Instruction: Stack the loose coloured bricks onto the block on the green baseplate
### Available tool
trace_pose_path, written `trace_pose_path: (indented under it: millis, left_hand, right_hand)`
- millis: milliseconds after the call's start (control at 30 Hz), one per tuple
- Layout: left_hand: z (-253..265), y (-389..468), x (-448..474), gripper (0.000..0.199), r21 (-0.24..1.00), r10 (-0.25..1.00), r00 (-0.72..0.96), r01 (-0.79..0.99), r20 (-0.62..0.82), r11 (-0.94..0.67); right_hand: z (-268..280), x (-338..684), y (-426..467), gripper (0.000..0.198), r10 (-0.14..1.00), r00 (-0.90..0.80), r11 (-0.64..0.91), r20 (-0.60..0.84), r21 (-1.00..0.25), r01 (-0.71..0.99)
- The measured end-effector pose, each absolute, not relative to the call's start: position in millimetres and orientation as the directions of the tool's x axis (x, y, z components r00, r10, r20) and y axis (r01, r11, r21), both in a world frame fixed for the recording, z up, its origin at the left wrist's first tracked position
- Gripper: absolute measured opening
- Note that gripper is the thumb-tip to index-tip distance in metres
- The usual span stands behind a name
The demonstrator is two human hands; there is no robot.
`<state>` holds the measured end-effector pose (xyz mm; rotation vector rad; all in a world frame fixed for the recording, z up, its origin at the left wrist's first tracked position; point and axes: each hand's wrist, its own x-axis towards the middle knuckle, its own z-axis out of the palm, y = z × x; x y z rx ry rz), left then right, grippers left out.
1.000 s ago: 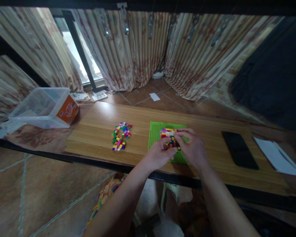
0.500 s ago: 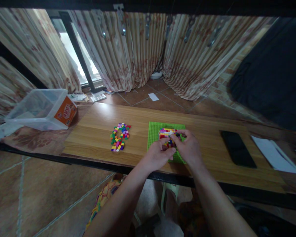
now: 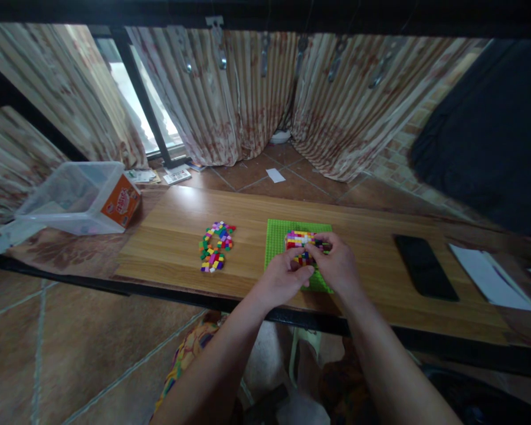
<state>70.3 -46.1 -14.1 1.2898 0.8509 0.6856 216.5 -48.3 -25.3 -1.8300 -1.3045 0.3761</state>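
A studded green baseplate [image 3: 274, 236] lies on the wooden board, and a multicoloured block of small toy bricks [image 3: 297, 238] sits over it in tight rows. My left hand [image 3: 287, 276] is closed at the front left of this block, thumb and forefinger against the bricks. From the right, my right hand [image 3: 335, 262] reaches in with bent fingers pressed together on the same bricks. The fingertips of both hands meet there and cover part of the block; any single brick between them is too small to make out. Further left, loose toy bricks [image 3: 213, 258] lie in a curved heap.
The wooden board [image 3: 159, 242] rests on a low table. A clear plastic bin [image 3: 82, 200] with an orange label stands at the left end. To the right lie a black phone [image 3: 425, 267] and white paper [image 3: 491, 277]. Curtains [image 3: 230, 106] hang behind.
The camera view has shifted slightly. My hands stay at the brick block, with only small finger movement; the loose bricks lie as before.
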Motion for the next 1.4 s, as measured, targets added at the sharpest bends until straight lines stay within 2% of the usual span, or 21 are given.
trace_pose_path:
  millis: [100, 200, 267, 367, 467, 567, 733, 933, 1233, 1300, 1400]
  left_hand:
    - [-15, -46, 71, 0.037, 0.979, 0.853, 0.492, -0.010, -0.171, 0.202]
    - [-7, -45, 67, 0.032, 0.925, 0.861, 0.454, -0.175, -0.228, 0.337]
    - [2, -43, 61, 0.041, 0.814, 0.835, 0.471, -0.341, -0.286, 0.471]
    - [14, -39, 50, 0.052, 0.580, 0.777, 0.548, -0.539, -0.310, 0.611]
    - [20, -36, 42, 0.060, 0.431, 0.768, 0.577, -0.639, -0.279, 0.637]
    - [22, -35, 41, 0.064, 0.366, 0.773, 0.580, -0.683, -0.254, 0.633]
    - [23, -34, 43, 0.063, 0.354, 0.788, 0.551, -0.704, -0.276, 0.616]
    - [19, -30, 41, 0.052, 0.395, 0.864, 0.364, -0.779, -0.347, 0.487]
    - [16, -31, 40, 0.048, 0.416, 0.866, 0.334, -0.774, -0.373, 0.477]
    - [16, -31, 40, 0.047, 0.454, 0.875, 0.308, -0.762, -0.375, 0.462]
    - [15, -28, 32, 0.043, 0.542, 0.917, 0.172, -0.761, -0.361, 0.356]
  right_hand:
    - [-27, 216, -47, 0.032, 0.885, 0.404, -0.100, 0.232, -0.751, 0.652]
    - [-30, 214, -45, 0.031, 0.883, 0.399, -0.099, 0.246, -0.734, 0.672]
    - [-31, 213, -44, 0.031, 0.881, 0.400, -0.098, 0.253, -0.729, 0.677]
    - [-30, 213, -44, 0.031, 0.885, 0.398, -0.097, 0.243, -0.738, 0.668]
    - [-30, 214, -44, 0.033, 0.889, 0.394, -0.095, 0.231, -0.750, 0.655]
    - [-31, 218, -45, 0.035, 0.894, 0.381, -0.070, 0.237, -0.765, 0.640]
    - [-26, 223, -46, 0.039, 0.916, 0.377, -0.087, 0.137, -0.849, 0.520]
    - [-20, 223, -46, 0.039, 0.910, 0.402, -0.121, 0.104, -0.859, 0.497]
    - [-26, 220, -48, 0.033, 0.916, 0.368, -0.111, 0.160, -0.780, 0.616]
    - [-22, 219, -49, 0.032, 0.898, 0.380, -0.104, 0.221, -0.733, 0.672]
    - [-8, 210, -54, 0.030, 0.820, 0.354, 0.027, 0.450, -0.648, 0.761]
